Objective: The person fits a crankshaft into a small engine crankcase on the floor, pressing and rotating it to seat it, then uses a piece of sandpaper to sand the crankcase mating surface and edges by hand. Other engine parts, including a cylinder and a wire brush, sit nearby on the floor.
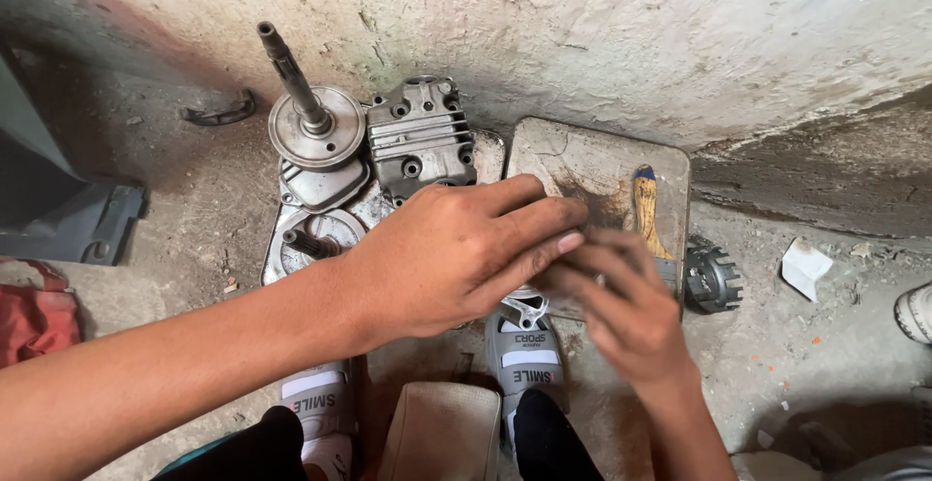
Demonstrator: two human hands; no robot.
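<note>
Left hand (456,253) palm down, fingers together and stretched right over the engine crankcase (320,219), fingertips meeting right hand (621,301), right hand blurred, fingers curled, what they pinch can't tell, both over greasy metal tray (592,165), paintbrush (649,214) on tray, cylinder head (417,136) behind.

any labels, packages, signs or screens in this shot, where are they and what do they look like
No packages, signs or screens.
Left grey-and-white slide sandal: bottom centre-left, white strap band with dark lettering.
Right grey-and-white slide sandal: bottom centre, below the left hand and right hand, grey strap with white lettered bands.
Torn white paper scrap: on the dusty floor at right, no print visible.
</note>
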